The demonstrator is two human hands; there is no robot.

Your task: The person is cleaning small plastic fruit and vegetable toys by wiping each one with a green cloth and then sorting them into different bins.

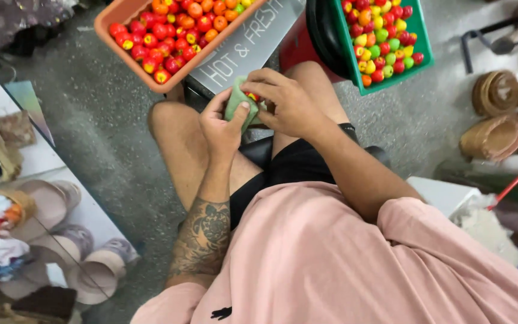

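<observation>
Green cloth (239, 103) gripped in left hand (223, 123), right hand (289, 102) pinching small red fruit (252, 96) against it

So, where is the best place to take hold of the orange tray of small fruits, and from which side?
Probably the long rim of the orange tray that faces the person, coming from below the knees' side. That rim is bare and runs as a straight lip, while the small red and orange fruits fill the inside. The left hand and right hand are busy with a green piece.

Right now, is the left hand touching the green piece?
Touching. The head view shows the left hand wrapped around the green piece, thumb pressed flat on its face, no gap visible.
</observation>
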